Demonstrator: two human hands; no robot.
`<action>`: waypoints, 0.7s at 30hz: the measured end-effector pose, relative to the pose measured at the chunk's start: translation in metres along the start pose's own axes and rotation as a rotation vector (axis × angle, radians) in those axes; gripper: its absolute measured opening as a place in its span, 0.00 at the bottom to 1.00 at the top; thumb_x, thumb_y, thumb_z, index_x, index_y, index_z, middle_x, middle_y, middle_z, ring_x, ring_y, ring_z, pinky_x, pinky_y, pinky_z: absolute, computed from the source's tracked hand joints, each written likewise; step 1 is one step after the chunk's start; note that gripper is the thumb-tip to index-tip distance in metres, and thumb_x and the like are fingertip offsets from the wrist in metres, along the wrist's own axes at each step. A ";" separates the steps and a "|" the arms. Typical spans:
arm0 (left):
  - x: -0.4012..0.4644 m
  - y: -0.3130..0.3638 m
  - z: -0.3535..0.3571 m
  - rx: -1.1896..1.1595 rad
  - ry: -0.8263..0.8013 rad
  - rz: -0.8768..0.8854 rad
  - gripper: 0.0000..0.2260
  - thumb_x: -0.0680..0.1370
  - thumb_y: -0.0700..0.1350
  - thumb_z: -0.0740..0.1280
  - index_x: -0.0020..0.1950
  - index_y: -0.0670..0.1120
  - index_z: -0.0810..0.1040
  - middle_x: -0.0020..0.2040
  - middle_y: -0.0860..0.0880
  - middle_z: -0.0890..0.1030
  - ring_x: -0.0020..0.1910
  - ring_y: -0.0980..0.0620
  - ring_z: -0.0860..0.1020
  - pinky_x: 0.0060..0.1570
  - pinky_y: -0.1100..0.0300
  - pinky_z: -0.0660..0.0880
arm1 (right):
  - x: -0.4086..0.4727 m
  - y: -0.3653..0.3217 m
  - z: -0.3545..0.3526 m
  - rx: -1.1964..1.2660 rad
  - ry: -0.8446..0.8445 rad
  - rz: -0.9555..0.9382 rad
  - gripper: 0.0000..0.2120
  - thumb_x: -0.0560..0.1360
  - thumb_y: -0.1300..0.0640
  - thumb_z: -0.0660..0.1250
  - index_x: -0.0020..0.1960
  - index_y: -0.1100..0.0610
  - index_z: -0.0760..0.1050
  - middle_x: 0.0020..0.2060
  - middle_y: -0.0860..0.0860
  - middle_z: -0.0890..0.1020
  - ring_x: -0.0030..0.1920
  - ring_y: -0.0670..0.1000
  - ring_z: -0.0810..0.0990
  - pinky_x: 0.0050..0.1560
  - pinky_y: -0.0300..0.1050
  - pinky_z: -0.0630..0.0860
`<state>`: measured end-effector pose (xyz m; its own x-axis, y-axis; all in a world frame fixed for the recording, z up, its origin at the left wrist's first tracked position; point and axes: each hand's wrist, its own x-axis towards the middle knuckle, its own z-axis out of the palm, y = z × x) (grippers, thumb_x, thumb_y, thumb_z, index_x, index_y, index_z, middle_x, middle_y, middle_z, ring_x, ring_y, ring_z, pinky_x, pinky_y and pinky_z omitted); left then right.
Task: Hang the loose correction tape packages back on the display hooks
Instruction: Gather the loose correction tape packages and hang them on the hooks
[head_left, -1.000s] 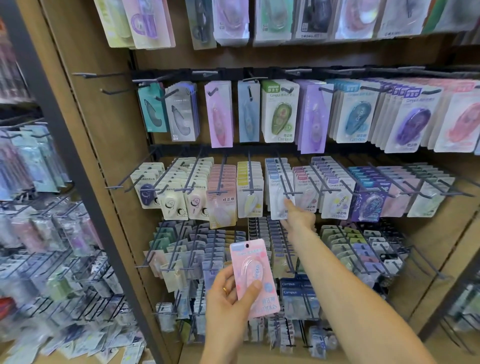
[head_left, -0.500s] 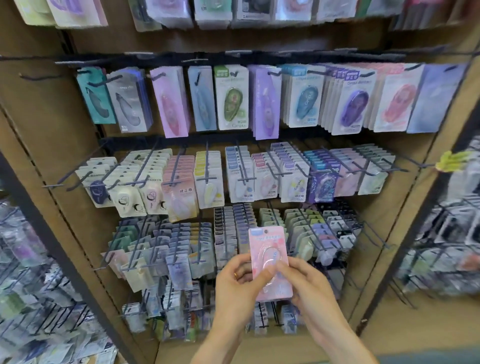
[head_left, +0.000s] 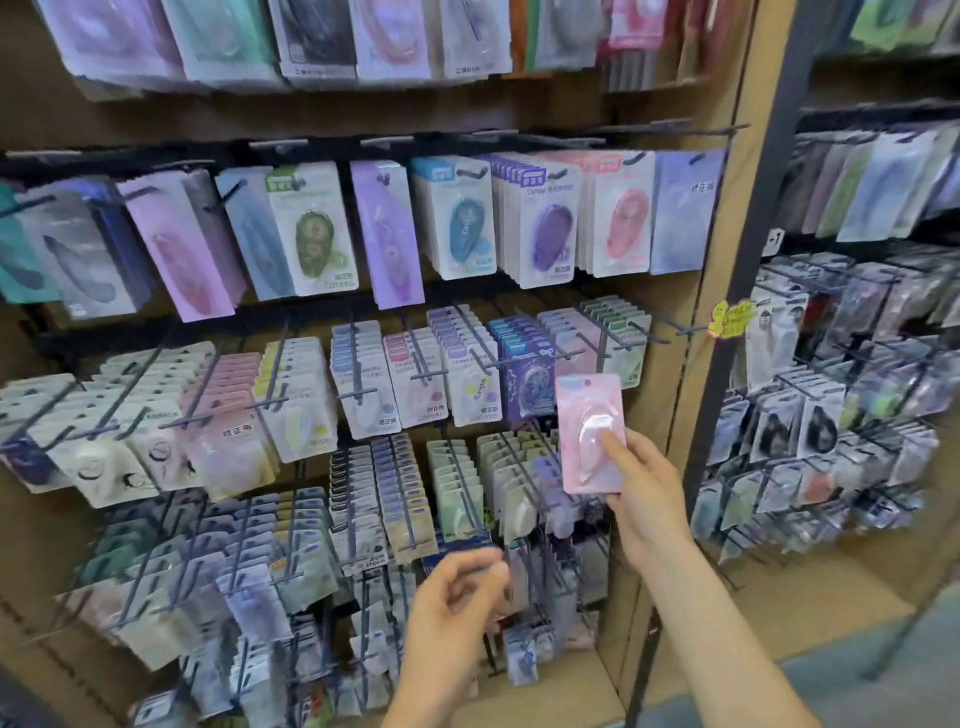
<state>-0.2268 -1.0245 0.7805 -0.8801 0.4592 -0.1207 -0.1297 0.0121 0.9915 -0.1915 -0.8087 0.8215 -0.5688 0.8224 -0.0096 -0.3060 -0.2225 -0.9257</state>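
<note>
1. Pink package (head_left: 590, 432): held upright before the middle-row hooks (head_left: 644, 332), pinched low by the right hand (head_left: 641, 486).
2. Left hand (head_left: 457, 592): loosely curled, empty.
3. Handling: judged light, stiff card; grip the lower edge, leaving the hang hole clear.

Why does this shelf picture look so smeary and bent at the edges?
Head view: motion blur smears the left hand and the packets at the top and bottom left; the wide lens bows the shelf rows. The pink package in the right hand is softly blurred, its print unreadable. Lighting is even, with faint glare on the plastic.
</note>
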 end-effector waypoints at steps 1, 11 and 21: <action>-0.002 -0.003 -0.002 -0.001 0.004 -0.022 0.05 0.81 0.42 0.72 0.56 0.46 0.84 0.46 0.43 0.88 0.39 0.50 0.85 0.43 0.56 0.80 | 0.013 -0.002 -0.002 -0.002 0.015 -0.005 0.06 0.80 0.57 0.70 0.55 0.57 0.83 0.51 0.55 0.86 0.50 0.53 0.83 0.53 0.52 0.77; -0.021 -0.027 -0.019 -0.012 0.065 -0.160 0.04 0.80 0.37 0.72 0.53 0.41 0.86 0.44 0.43 0.89 0.39 0.45 0.84 0.40 0.57 0.80 | 0.070 -0.009 -0.013 -0.036 0.045 0.013 0.04 0.81 0.56 0.70 0.51 0.55 0.82 0.53 0.56 0.86 0.53 0.56 0.83 0.58 0.57 0.79; -0.029 -0.042 -0.028 -0.056 0.108 -0.225 0.05 0.78 0.37 0.74 0.53 0.39 0.86 0.45 0.40 0.88 0.39 0.42 0.85 0.43 0.53 0.75 | 0.091 -0.010 -0.001 -0.117 0.115 0.037 0.10 0.80 0.54 0.72 0.54 0.60 0.82 0.58 0.62 0.83 0.63 0.64 0.80 0.68 0.64 0.75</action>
<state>-0.2085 -1.0636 0.7413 -0.8697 0.3525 -0.3454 -0.3500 0.0529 0.9353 -0.2394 -0.7309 0.8297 -0.4845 0.8710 -0.0814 -0.1922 -0.1967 -0.9614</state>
